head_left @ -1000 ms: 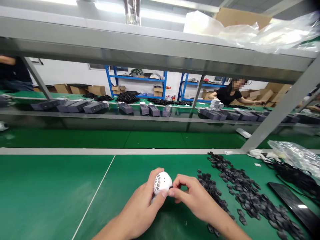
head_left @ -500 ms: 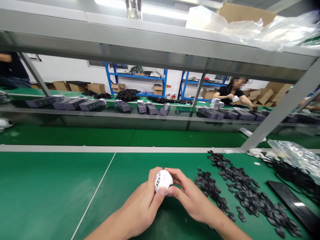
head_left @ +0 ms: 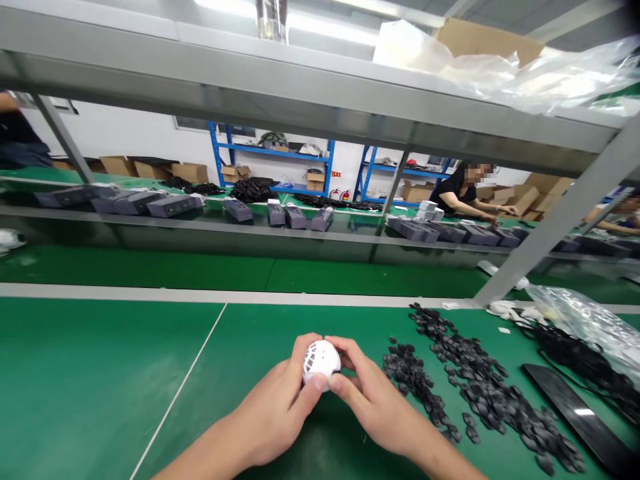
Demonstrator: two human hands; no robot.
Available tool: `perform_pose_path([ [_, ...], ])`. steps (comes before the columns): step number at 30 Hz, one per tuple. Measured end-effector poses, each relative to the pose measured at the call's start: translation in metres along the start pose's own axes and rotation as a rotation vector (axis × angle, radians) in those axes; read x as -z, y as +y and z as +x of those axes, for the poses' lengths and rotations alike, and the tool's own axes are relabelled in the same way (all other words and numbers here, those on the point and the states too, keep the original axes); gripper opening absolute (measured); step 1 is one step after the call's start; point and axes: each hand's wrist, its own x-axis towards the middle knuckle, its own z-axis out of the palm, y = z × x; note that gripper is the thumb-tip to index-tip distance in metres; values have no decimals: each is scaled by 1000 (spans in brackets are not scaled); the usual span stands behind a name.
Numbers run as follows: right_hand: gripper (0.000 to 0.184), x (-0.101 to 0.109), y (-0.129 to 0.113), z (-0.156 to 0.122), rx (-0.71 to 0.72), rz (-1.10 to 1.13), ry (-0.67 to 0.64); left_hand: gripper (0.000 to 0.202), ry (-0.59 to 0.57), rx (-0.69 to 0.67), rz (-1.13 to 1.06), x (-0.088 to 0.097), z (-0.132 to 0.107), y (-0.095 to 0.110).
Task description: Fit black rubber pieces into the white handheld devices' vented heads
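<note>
Between my hands, low in the middle of the view, is a small round white plastic part (head_left: 326,357) with slotted openings on its left side and tiny dark holes on its face. My left hand (head_left: 280,410) grips its left side, with the thumb on the lower front. My right hand (head_left: 373,400) closes on its right side with thumb and fingers. The part is held above the green table (head_left: 240,373); its underside is hidden. To the right of my right hand lie many small black pieces (head_left: 415,373) in loose heaps.
At the right are a flat black panel (head_left: 575,417), black cables (head_left: 575,360) and a clear plastic bag (head_left: 590,320). A slanted metal post (head_left: 540,233) carries the shelf overhead. Beyond, purple-grey boxes (head_left: 175,205) line a far bench, where a co-worker (head_left: 463,193) works.
Both hands keep hold of the white part, which sits slightly further left in view. The whole scene has shifted a little left. The co-worker's hands have moved down toward the bench.
</note>
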Motion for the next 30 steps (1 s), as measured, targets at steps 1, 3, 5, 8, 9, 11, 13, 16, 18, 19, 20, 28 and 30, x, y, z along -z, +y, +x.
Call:
perform_pose_path([
  [1,41,-2,0,0,-9,11,-5,41,-9,-3,-17,1,0,0],
  [3,44,-5,0,1,-23,31,-14,46,-10,-1,-57,1,0,-2],
  [5,47,-9,1,1,-25,49,-12,54,15,17,-82,1,0,-4],
  [8,51,-10,4,1,-16,119,-30,66,29,59,-75,2,-2,-7],
  [9,54,-10,4,0,-17,140,-40,68,12,63,-67,2,-3,-7],
  [11,64,-8,6,-1,-50,162,-64,71,-47,46,-53,4,-4,-7],
  [13,74,-8,8,-1,-100,213,-91,73,-104,29,-37,6,-5,-6],
  [16,75,-9,10,2,-108,386,-94,75,-120,48,1,7,-6,-6],
  [18,66,-10,11,5,-81,448,-57,75,-116,60,7,8,-7,-7],
  [19,62,-11,11,6,-74,449,-39,75,-119,58,3,8,-7,-7],
  [20,59,-11,11,7,-72,443,-25,74,-123,54,-2,9,-8,-7],
  [28,56,-12,8,4,-87,456,-20,73,-134,-20,6,12,-8,-5],
  [30,58,-11,9,4,-94,428,-24,71,-116,-7,4,12,-6,-7],
])
